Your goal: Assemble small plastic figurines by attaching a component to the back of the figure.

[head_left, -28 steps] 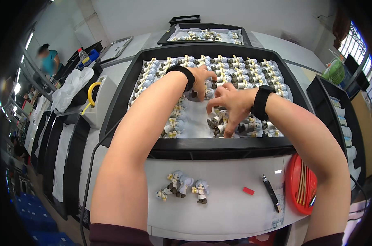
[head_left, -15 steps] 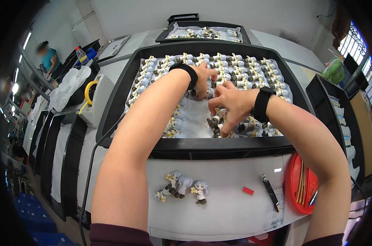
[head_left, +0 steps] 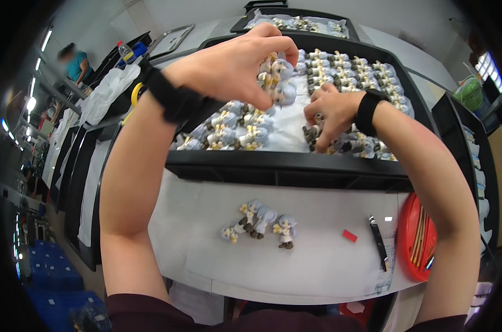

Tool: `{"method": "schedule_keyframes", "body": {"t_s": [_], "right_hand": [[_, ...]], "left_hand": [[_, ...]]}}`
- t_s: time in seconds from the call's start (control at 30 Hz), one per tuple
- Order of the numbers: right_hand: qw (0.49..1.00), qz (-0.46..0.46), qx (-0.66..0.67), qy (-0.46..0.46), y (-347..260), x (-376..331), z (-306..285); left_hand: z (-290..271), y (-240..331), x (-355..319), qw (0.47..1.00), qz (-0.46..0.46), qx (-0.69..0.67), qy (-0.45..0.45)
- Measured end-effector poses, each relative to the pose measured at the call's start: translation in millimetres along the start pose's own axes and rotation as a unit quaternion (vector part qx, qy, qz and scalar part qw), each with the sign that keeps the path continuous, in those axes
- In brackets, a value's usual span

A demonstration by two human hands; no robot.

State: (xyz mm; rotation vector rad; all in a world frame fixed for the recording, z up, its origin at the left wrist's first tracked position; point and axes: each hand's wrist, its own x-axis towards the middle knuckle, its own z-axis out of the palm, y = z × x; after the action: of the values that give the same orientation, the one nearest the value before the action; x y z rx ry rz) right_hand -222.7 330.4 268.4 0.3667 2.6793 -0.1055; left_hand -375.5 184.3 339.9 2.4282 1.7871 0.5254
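Note:
My left hand (head_left: 229,66) is raised over the black tray (head_left: 284,170), its thumb and fingers closed around several small figurines (head_left: 284,93) with pale blue hair and white-and-yellow clothes. Lower in the tray, my right hand (head_left: 339,113) curls its fingers around the end of a row of dark-footed figurines (head_left: 311,134); its palm side is partly hidden. White lining paper (head_left: 289,130) shows between the two hands. More figurines (head_left: 253,137) lie in rows to the left of this strip, and others (head_left: 367,66) fill the right side.
On the white table (head_left: 206,265) before the tray lie a few loose figurines (head_left: 259,218), a red block (head_left: 349,235) and a black pen-like tool (head_left: 379,243). A red dish (head_left: 404,243) holds thin sticks. Another tray (head_left: 347,27) stands behind. A person (head_left: 78,66) is far left.
My left hand has lifted out of the tray toward me and left, now with several figurines in its grasp. My right hand stays at the right-hand row. The view has shifted.

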Motion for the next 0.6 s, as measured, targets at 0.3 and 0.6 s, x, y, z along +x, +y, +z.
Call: {"method": "schedule_keyframes", "body": {"t_s": [0.3,0.6], "right_hand": [[0.999,-0.024,-0.006,0.030,-28.0,0.1,2.9],[0.990,-0.032,0.047,0.132,-32.8,-15.1,-0.1]], "left_hand": [[48.6,50.9,-196.6,0.950,-0.219,-0.092,-0.203],[78.8,50.7,-218.4,0.955,-0.234,-0.113,-0.141]]}}
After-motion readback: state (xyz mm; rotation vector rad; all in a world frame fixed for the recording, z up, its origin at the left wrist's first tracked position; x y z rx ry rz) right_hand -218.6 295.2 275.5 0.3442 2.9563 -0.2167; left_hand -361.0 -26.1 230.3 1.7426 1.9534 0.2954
